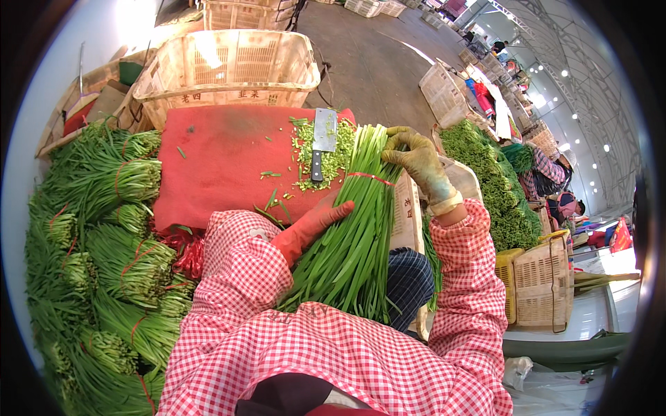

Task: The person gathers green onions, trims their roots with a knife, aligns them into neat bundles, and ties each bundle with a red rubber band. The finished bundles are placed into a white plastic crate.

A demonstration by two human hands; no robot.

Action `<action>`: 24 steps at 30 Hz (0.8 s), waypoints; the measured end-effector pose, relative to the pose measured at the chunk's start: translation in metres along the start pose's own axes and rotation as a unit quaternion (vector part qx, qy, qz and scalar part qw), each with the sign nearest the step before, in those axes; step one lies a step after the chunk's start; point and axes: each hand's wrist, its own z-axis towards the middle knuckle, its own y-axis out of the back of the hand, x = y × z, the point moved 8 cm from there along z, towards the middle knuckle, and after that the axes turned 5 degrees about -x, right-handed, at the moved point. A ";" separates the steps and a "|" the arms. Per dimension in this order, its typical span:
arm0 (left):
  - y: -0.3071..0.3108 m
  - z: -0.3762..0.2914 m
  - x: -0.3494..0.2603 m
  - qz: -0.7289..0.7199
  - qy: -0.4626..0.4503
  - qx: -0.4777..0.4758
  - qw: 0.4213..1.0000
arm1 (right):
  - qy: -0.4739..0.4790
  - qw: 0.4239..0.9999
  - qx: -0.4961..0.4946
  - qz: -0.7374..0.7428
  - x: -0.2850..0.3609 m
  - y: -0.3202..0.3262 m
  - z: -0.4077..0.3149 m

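Observation:
A bundle of garlic chives (359, 218) leans toward me, its pale stem ends up and its leaves over my lap. A red tie (370, 179) wraps it near the stem ends. My left hand (312, 227), in an orange-red rubber glove, holds the bundle's left side, thumb in front and fingers hidden behind. In a stained yellow-green glove, my right hand (420, 161) grips the upper right edge by the stem ends, thumb and forefinger curled together. A cleaver (323, 140) with a black handle lies on chopped stem trimmings (341, 156) over a red cloth surface (229, 156).
Several tied chive bundles (135, 265) are piled at left, beside red tie strips (183, 252). A plastic crate (229, 93) stands beyond the cloth. Another crate (408, 208) is by my right knee. Farther right are heaped greens (484, 187), stacked crates (541, 283) and a person (549, 169).

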 end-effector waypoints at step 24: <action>-0.007 -0.010 -0.009 -0.036 -0.015 -0.025 0.999 | 0.195 0.921 -0.022 -0.338 0.047 -0.001 -0.019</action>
